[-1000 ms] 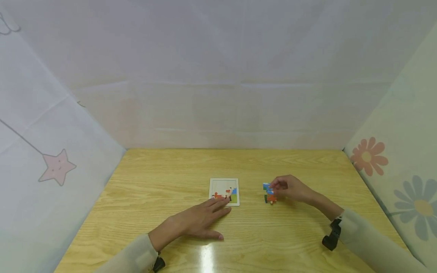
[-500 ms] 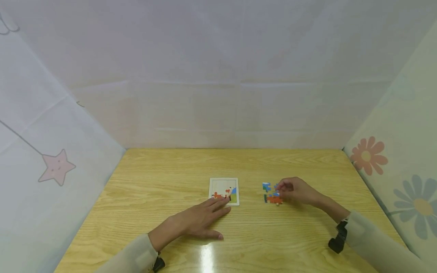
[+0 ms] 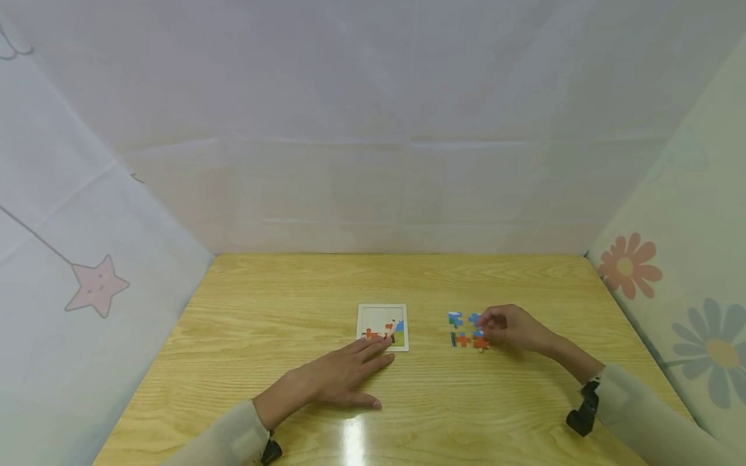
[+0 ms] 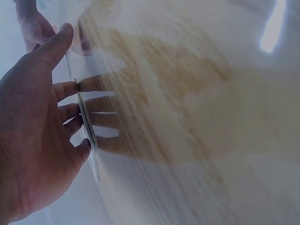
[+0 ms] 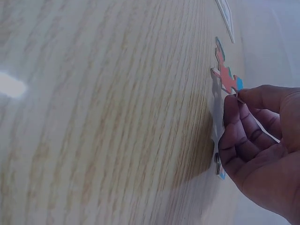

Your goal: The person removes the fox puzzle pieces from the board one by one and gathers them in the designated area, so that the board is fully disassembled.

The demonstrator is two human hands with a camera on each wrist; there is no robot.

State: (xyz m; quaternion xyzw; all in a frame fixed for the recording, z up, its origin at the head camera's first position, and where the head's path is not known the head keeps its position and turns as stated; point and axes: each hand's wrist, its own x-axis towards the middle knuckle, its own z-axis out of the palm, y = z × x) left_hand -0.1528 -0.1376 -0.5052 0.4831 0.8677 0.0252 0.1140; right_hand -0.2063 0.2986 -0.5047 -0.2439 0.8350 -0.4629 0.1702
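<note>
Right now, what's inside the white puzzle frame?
Inside the puzzle frame, red, green and blue puzzle pieces lie toward its near and right sides; whatever the left hand covers can't be seen.

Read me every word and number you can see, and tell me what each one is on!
There are no words or numbers I can read.
Puzzle board: pictures only that I can make out; any tiny print would be too small.
Puzzle pieces: bits of picture, too small for reading print.
Star and red flower: just drawings.
Black wrist devices: too small and dark to tell.
</note>
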